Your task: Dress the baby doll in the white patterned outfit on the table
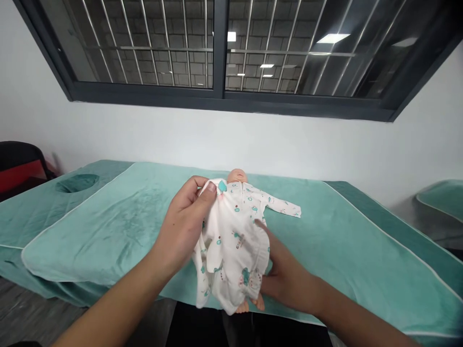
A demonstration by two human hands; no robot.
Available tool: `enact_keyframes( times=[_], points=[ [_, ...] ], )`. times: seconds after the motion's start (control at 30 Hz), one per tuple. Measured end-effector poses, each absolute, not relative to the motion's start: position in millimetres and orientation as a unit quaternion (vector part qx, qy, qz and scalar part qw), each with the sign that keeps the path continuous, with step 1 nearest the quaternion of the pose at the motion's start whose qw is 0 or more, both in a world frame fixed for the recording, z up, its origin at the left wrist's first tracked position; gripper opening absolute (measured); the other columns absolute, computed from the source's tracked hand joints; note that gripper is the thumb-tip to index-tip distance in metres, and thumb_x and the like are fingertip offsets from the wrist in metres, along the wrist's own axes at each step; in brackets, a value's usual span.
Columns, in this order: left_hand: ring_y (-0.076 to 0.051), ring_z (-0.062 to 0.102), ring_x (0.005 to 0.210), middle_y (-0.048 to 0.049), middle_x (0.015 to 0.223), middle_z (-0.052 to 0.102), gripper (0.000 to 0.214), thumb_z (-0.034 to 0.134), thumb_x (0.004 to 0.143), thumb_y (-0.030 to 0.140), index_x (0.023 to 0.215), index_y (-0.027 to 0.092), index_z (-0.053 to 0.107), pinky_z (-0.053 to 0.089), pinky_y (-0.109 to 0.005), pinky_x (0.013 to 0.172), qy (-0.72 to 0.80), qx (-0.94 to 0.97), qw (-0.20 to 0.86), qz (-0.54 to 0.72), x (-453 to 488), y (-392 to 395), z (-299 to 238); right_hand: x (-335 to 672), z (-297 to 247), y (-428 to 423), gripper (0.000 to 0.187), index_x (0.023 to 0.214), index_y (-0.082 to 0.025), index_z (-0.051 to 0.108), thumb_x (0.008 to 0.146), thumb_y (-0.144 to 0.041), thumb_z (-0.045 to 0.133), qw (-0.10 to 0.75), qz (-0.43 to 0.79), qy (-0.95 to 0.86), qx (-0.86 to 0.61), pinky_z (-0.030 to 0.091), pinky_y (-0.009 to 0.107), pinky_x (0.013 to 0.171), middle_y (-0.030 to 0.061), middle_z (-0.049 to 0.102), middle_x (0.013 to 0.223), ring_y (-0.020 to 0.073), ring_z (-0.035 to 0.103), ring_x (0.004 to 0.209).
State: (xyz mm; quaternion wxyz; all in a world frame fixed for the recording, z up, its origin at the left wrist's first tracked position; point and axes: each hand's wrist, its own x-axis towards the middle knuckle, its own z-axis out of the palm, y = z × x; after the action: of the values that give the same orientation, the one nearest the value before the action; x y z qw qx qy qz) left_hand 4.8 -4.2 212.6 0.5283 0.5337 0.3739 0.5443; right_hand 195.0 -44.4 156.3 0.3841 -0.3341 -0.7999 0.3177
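My left hand [190, 217] pinches the upper edge of a white baby garment [233, 246] with small green and red prints. The garment hangs in loose folds, and I cannot tell its exact cut. My right hand [285, 270] grips the garment's right side, its fingers partly hidden by the cloth. Behind it, a baby doll [238, 176] lies face up on the bed, its head toward the wall. The doll wears a matching white printed top [249, 193], one sleeve [285, 207] stretched out to the right. Its bare feet [258, 302] show below the cloth.
The bed [108, 217] has a green plush cover with pale piping and a face hole [77, 183] at its left end. A white wall and a dark-framed window [219, 91] rise behind. A red and black chair [21, 168] stands far left, another green-covered surface [443, 197] far right.
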Motion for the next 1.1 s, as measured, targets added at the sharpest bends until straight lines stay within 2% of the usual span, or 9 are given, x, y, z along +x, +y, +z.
enact_keyframes(
  times=[0.1, 0.3, 0.4, 0.5, 0.63, 0.73, 0.87, 0.93, 1.1],
  points=[
    [-0.008, 0.041, 0.053, 0.0050, 0.062, 0.046, 0.029, 0.057, 0.088, 0.046, 0.076, 0.020, 0.055, 0.035, -0.018, 0.050, 0.384, 0.526, 0.529, 0.544, 2, -3, 212, 190, 158, -45, 0.073, 0.138, -0.031, 0.049, 0.072, -0.027, 0.081, 0.410, 0.361, -0.759, -0.356, 0.046, 0.039, 0.100, 0.0076, 0.052, 0.136, 0.0289, 0.049, 0.124],
    [-0.008, 0.041, 0.055, 0.0047, 0.063, 0.047, 0.032, 0.059, 0.087, 0.046, 0.071, 0.019, 0.054, 0.035, -0.019, 0.052, 0.435, 0.559, 0.466, 0.530, -3, 4, 201, 190, 162, -45, 0.020, 0.100, -0.032, 0.074, 0.080, -0.036, 0.074, 0.398, 0.475, -0.756, -0.211, 0.047, 0.034, 0.089, 0.0029, 0.058, 0.117, 0.0241, 0.054, 0.110],
    [-0.008, 0.042, 0.055, 0.0048, 0.064, 0.047, 0.028, 0.061, 0.086, 0.042, 0.072, 0.019, 0.053, 0.035, -0.018, 0.051, 0.455, 0.517, 0.451, 0.568, -8, 7, 197, 198, 169, -50, 0.036, 0.115, -0.036, 0.068, 0.082, -0.050, 0.069, 0.428, 0.482, -0.735, -0.211, 0.046, 0.035, 0.090, 0.0039, 0.053, 0.110, 0.0221, 0.052, 0.106],
    [-0.008, 0.039, 0.052, 0.0060, 0.060, 0.043, 0.024, 0.060, 0.086, 0.039, 0.073, 0.021, 0.051, 0.034, -0.018, 0.047, 0.445, 0.450, 0.484, 0.604, -6, 1, 200, 195, 171, -53, 0.051, 0.120, -0.033, 0.063, 0.072, -0.047, 0.079, 0.344, 0.441, -0.769, -0.309, 0.047, 0.034, 0.090, 0.0043, 0.052, 0.109, 0.0213, 0.052, 0.102],
    [-0.008, 0.041, 0.050, 0.0056, 0.060, 0.045, 0.025, 0.061, 0.085, 0.044, 0.076, 0.022, 0.051, 0.035, -0.019, 0.045, 0.409, 0.443, 0.526, 0.600, 1, -15, 208, 179, 151, -46, 0.007, 0.083, -0.025, 0.067, 0.086, -0.031, 0.066, 0.272, 0.309, -0.842, -0.349, 0.041, 0.040, 0.099, 0.0044, 0.059, 0.103, 0.0236, 0.052, 0.108],
    [-0.009, 0.041, 0.050, 0.0051, 0.061, 0.046, 0.025, 0.062, 0.085, 0.042, 0.076, 0.022, 0.051, 0.035, -0.021, 0.045, 0.412, 0.454, 0.483, 0.625, -6, -13, 210, 182, 135, -43, 0.023, 0.069, -0.021, 0.059, 0.092, -0.026, 0.056, 0.235, 0.325, -0.871, -0.283, 0.039, 0.041, 0.100, 0.0005, 0.059, 0.077, 0.0190, 0.058, 0.090],
    [-0.016, 0.058, 0.089, 0.0013, 0.092, 0.057, 0.009, 0.061, 0.086, 0.033, 0.089, 0.025, 0.058, 0.049, -0.027, 0.076, 0.435, 0.524, 0.227, 0.696, -22, 2, 202, 209, 143, -46, 0.020, 0.078, -0.020, 0.058, 0.092, -0.033, 0.055, 0.321, 0.447, -0.768, -0.327, 0.048, 0.031, 0.076, -0.0001, 0.057, 0.077, 0.0146, 0.056, 0.072],
    [-0.020, 0.052, 0.114, -0.0001, 0.116, 0.054, 0.020, 0.065, 0.083, 0.028, 0.102, 0.028, 0.060, 0.044, -0.032, 0.096, 0.411, 0.618, 0.150, 0.653, -21, 6, 197, 218, 159, -44, 0.020, 0.081, -0.021, 0.059, 0.093, -0.037, 0.055, 0.405, 0.482, -0.690, -0.358, 0.045, 0.026, 0.062, 0.0001, 0.057, 0.077, 0.0140, 0.054, 0.069],
    [-0.023, 0.059, 0.107, -0.0029, 0.119, 0.061, 0.038, 0.065, 0.083, 0.035, 0.119, 0.028, 0.057, 0.049, -0.034, 0.087, 0.291, 0.785, 0.420, 0.352, 11, 11, 192, 211, 196, -13, 0.018, 0.090, -0.021, 0.065, 0.091, -0.038, 0.060, 0.441, 0.472, -0.664, -0.376, 0.045, 0.024, 0.064, 0.0018, 0.062, 0.085, 0.0148, 0.057, 0.075]
  ],
)
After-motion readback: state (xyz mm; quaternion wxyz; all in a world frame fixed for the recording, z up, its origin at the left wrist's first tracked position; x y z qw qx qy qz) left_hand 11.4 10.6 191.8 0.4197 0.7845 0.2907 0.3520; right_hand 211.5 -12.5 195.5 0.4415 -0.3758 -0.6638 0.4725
